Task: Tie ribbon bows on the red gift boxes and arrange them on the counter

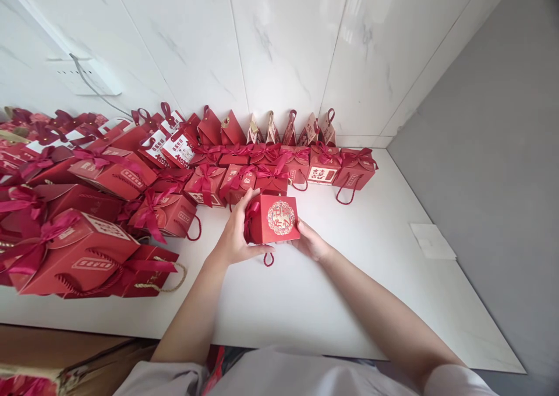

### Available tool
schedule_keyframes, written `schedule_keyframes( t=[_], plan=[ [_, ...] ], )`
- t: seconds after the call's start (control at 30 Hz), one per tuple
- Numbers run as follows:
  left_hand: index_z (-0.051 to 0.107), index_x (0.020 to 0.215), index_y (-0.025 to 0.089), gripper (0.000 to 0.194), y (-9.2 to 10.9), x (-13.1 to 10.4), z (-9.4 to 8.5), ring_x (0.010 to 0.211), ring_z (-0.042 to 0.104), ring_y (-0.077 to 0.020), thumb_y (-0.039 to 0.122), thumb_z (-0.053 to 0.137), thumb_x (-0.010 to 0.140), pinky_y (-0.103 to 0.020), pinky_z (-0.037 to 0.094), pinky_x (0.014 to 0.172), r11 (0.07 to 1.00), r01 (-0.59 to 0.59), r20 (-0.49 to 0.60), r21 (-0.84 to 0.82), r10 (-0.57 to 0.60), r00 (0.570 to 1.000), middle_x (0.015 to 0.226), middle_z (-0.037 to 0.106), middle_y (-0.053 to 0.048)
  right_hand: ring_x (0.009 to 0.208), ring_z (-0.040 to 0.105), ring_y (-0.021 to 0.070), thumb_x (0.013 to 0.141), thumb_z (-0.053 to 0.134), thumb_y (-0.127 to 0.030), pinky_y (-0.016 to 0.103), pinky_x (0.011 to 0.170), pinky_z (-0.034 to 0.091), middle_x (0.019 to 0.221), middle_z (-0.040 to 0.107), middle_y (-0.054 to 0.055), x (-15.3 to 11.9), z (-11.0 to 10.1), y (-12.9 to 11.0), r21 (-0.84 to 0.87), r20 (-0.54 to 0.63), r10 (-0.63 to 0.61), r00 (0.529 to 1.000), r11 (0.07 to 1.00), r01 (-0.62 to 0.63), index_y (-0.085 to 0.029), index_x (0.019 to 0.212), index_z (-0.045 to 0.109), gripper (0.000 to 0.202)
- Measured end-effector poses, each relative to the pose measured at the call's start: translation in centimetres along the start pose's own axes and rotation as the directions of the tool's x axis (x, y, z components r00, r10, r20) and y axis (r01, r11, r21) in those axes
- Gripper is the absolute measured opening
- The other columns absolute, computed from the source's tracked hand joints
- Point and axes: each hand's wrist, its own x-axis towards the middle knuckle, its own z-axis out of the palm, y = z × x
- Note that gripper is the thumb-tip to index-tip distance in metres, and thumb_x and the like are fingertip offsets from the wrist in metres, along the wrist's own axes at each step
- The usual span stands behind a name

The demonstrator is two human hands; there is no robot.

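A small red gift box (pixel 276 218) with a round gold-and-white emblem on its face is held between both hands just above the white countertop (pixel 332 285). My left hand (pixel 236 233) grips its left side, where a dark red ribbon bow sits. My right hand (pixel 311 241) supports the box's lower right corner from beneath. A red cord loop (pixel 268 260) hangs below the box. Rows of similar red ribbon-tied boxes (pixel 244 174) stand right behind it.
Many red gift boxes (pixel 78 250) crowd the left of the counter, several lying tilted. Small red and beige pouch boxes (pixel 288 129) line the marble wall. A white paper slip (pixel 432 240) lies at the counter's right edge by the grey wall. A cardboard carton (pixel 65 361) sits at lower left.
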Motion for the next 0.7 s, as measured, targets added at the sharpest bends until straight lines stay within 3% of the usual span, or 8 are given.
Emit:
schedule_keyframes(
  t=[0.13, 0.27, 0.47, 0.7],
  plan=[
    [0.009, 0.158, 0.027, 0.129, -0.09, 0.02, 0.12, 0.148, 0.024, -0.0424, 0.056, 0.087, 0.060, -0.061, 0.027, 0.119, 0.999, -0.033, 0.021, 0.030, 0.032, 0.999, 0.162, 0.020, -0.021, 0.096, 0.065, 0.0216, 0.084, 0.063, -0.061, 0.034, 0.082, 0.054, 0.125, 0.065, 0.009, 0.06, -0.03, 0.10, 0.005, 0.009, -0.001, 1.000, 1.000, 0.001, -0.028, 0.142, 0.048, 0.069],
    [0.008, 0.158, 0.026, 0.125, -0.24, 0.00, 0.01, 0.149, 0.023, -0.0428, 0.059, 0.083, 0.063, -0.062, 0.029, 0.118, 0.999, -0.030, 0.046, 0.019, 0.029, 0.999, 0.162, 0.019, -0.021, 0.096, 0.065, 0.0210, 0.085, 0.063, -0.061, 0.033, 0.082, 0.054, 0.127, 0.064, 0.009, 0.09, -0.01, 0.03, 0.006, 0.012, 0.002, 1.000, 1.000, -0.003, -0.028, 0.145, 0.044, 0.071],
    [0.021, 0.154, 0.026, 0.118, -0.25, -0.08, -0.18, 0.144, 0.036, -0.0399, 0.043, 0.090, 0.060, -0.059, 0.035, 0.116, 0.999, 0.023, 0.019, 0.030, -0.024, 1.000, 0.156, 0.032, -0.022, 0.101, 0.064, 0.0211, 0.085, 0.063, -0.059, 0.032, 0.083, 0.054, 0.133, 0.061, 0.009, 0.07, -0.03, 0.05, 0.020, 0.003, 0.000, 1.000, 1.000, 0.000, -0.028, 0.143, 0.046, 0.067],
    [0.032, 0.147, 0.024, 0.112, 0.06, -0.21, -0.07, 0.134, 0.049, -0.0372, 0.039, 0.093, 0.054, -0.053, 0.044, 0.110, 0.991, 0.126, 0.001, -0.037, -0.126, 0.992, 0.146, 0.046, -0.020, 0.108, 0.062, 0.0225, 0.086, 0.064, -0.058, 0.033, 0.084, 0.054, 0.135, 0.059, 0.008, 0.02, 0.08, 0.01, 0.013, -0.002, -0.025, 1.000, 1.000, 0.025, -0.028, 0.141, 0.047, 0.064]
  ],
)
